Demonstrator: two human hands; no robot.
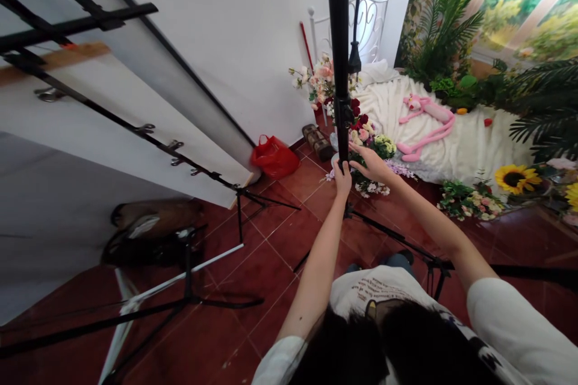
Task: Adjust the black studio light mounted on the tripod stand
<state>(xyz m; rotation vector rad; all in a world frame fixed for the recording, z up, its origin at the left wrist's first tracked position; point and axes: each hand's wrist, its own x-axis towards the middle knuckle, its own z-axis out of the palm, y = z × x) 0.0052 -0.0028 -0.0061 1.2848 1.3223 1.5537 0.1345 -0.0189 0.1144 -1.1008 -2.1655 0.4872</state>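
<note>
A black light stand (338, 30) rises upright in front of me, its top cut off by the frame. My left hand (343, 179) is wrapped round the lower part of its pole, below a dark clamp collar. On the pole's right side is my right hand (371, 163), its fingers stretched out and apart, close to the pole; whether the fingertips touch it I cannot tell. Beside the upper pole hangs a black power cord with a plug-like end (354, 57).
Bouquets of artificial flowers (361, 126) stand behind the pole. A pink plush toy (428, 114) lies on a white fur blanket (469, 156). Left are a red plastic bag (274, 156), a clip-hung white backdrop (180, 150) and stand legs (194, 301) across the tiled floor. Palm leaves (460, 6) fill the right.
</note>
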